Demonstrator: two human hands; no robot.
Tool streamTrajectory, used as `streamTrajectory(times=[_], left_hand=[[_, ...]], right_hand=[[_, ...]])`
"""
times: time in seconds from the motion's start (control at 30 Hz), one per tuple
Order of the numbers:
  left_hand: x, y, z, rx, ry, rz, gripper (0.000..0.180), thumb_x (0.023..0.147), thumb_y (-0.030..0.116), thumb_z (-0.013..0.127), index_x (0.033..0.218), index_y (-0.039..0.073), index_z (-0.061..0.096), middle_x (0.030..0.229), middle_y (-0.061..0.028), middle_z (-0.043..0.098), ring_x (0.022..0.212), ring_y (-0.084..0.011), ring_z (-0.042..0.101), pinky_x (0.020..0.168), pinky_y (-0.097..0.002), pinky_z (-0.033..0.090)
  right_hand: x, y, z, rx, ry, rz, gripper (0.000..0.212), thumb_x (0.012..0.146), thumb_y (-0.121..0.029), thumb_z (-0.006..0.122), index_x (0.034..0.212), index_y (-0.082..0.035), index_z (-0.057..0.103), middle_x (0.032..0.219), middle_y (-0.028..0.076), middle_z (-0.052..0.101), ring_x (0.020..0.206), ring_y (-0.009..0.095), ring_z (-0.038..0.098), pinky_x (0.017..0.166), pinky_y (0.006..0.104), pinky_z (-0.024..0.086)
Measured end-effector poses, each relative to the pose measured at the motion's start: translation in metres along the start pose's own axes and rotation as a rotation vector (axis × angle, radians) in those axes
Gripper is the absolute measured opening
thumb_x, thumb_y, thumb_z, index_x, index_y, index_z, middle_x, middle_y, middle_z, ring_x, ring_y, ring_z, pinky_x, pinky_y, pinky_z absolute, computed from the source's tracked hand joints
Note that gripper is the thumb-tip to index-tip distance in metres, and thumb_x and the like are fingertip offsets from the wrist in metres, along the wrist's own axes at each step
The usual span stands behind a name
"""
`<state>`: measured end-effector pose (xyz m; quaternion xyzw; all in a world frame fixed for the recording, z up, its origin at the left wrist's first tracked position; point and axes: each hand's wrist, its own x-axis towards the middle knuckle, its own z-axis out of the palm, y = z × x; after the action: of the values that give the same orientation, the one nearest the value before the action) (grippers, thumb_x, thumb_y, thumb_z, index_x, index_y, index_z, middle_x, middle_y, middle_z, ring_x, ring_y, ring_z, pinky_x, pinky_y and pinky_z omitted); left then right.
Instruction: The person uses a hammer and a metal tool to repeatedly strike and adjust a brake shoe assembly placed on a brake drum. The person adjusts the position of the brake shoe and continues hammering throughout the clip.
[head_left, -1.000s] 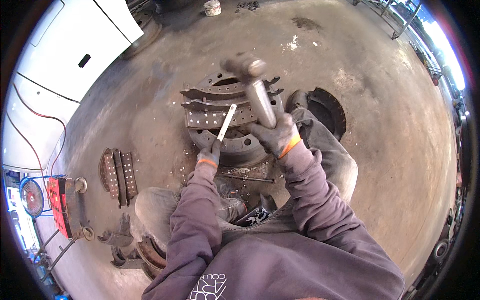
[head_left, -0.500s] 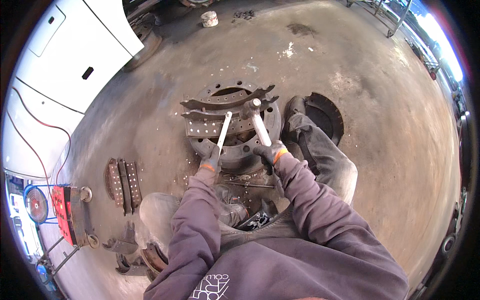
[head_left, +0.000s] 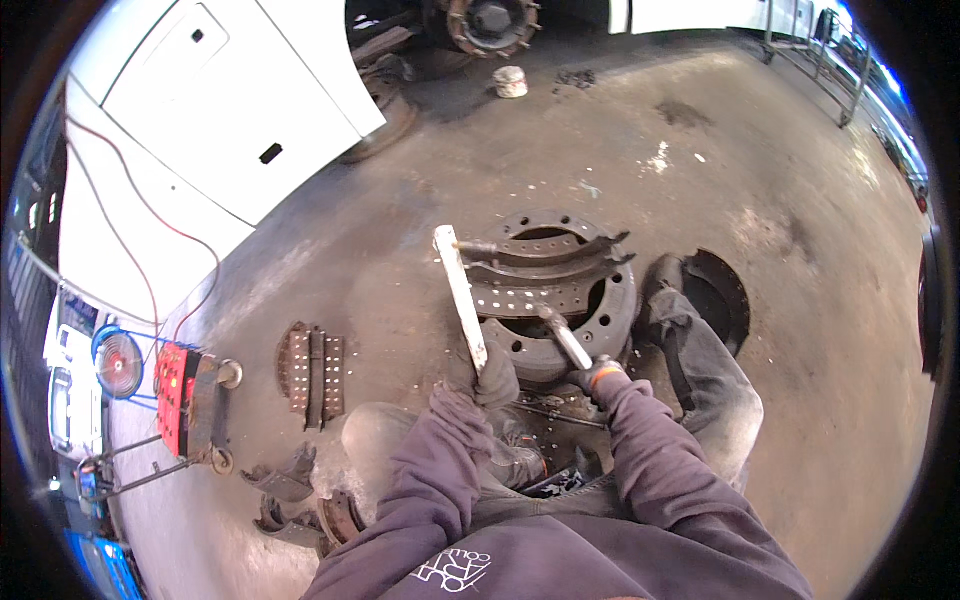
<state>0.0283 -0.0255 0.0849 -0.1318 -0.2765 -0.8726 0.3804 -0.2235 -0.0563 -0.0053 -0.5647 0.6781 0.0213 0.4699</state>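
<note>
My gloved left hand (head_left: 487,380) is closed round the lower end of a long pale-handled tool (head_left: 462,300). A narrow dark head (head_left: 478,247) sticks out sideways from its top, over the left ends of the brake shoes. In my gloved right hand (head_left: 597,378) is a hammer (head_left: 570,341); its head is at the near edge of a brake shoe (head_left: 535,298) with pale rivets or rivet holes. A second curved brake shoe (head_left: 545,262) lies just beyond. Both shoes rest across a round brake drum (head_left: 622,305) on the floor between my legs.
More drilled brake shoes (head_left: 318,375) lie at left, with others (head_left: 285,480) by my left knee. A red wheeled cart (head_left: 180,400) stands farther left, near a white vehicle (head_left: 225,120). A dark round plate (head_left: 718,300) lies by my right foot. A white bucket (head_left: 510,82) stands beyond.
My left hand has swung the pale-handled tool up and to the left of the shoes. The hammer in my right hand has come down, nearer the shoe's edge. My view has tilted.
</note>
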Motion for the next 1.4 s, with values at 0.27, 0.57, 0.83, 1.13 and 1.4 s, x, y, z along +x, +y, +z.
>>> streamTrajectory(times=[0.27, 0.57, 0.83, 1.13, 1.4], left_hand=[[0.005, 0.003, 0.028, 0.097, -0.155, 0.004, 0.055, 0.098, 0.053, 0.056, 0.084, 0.002, 0.069, 0.043, -0.0027, 0.052, 0.030, -0.0136, 0.042, 0.031, -0.0287, 0.028], [0.013, -0.004, 0.042, 0.023, -0.183, -0.006, 0.042, 0.099, 0.036, 0.061, 0.094, -0.005, 0.068, 0.053, -0.0084, 0.060, 0.037, -0.0173, 0.051, 0.034, -0.0294, 0.035], [0.001, 0.002, 0.040, 0.146, -0.056, -0.015, 0.060, 0.097, 0.059, 0.054, 0.079, 0.002, 0.064, 0.045, -0.0047, 0.050, 0.033, -0.0162, 0.041, 0.033, -0.0303, 0.029], [-0.013, -0.006, -0.022, 0.426, 1.236, -0.391, 0.064, 0.090, 0.078, 0.047, 0.084, 0.015, 0.056, 0.054, -0.0019, 0.047, 0.039, -0.0168, 0.039, 0.039, -0.0332, 0.033], [-0.031, -0.037, -0.088, 1.075, 1.752, -0.450, 0.062, 0.088, 0.068, 0.059, 0.081, 0.008, 0.072, 0.064, -0.0078, 0.063, 0.046, -0.0197, 0.056, 0.044, -0.0372, 0.044]], right_hand=[[0.006, 0.003, 0.015, 0.283, -0.047, 0.149, 0.052, 0.078, -0.035, 0.082, 0.112, 0.000, 0.065, 0.073, 0.013, 0.064, 0.055, 0.025, 0.060, 0.046, 0.0422, 0.049], [-0.009, 0.000, 0.007, 0.094, 0.038, 0.086, 0.058, 0.075, -0.043, 0.079, 0.114, 0.000, 0.071, 0.092, 0.020, 0.074, 0.077, 0.030, 0.074, 0.069, 0.0393, 0.058], [-0.024, -0.013, 0.003, 0.074, 0.016, 0.083, 0.061, 0.075, -0.045, 0.081, 0.117, -0.002, 0.070, 0.086, 0.015, 0.073, 0.071, 0.026, 0.071, 0.064, 0.0385, 0.057], [-0.002, 0.006, 0.019, 0.413, -0.080, 0.108, 0.057, 0.078, -0.042, 0.084, 0.109, 0.002, 0.067, 0.074, 0.011, 0.065, 0.054, 0.025, 0.062, 0.045, 0.0416, 0.051], [0.023, 0.029, 0.064, 0.601, -0.042, 0.162, 0.071, 0.071, -0.050, 0.083, 0.114, 0.004, 0.068, 0.103, 0.021, 0.072, 0.089, 0.031, 0.070, 0.078, 0.0409, 0.054]])
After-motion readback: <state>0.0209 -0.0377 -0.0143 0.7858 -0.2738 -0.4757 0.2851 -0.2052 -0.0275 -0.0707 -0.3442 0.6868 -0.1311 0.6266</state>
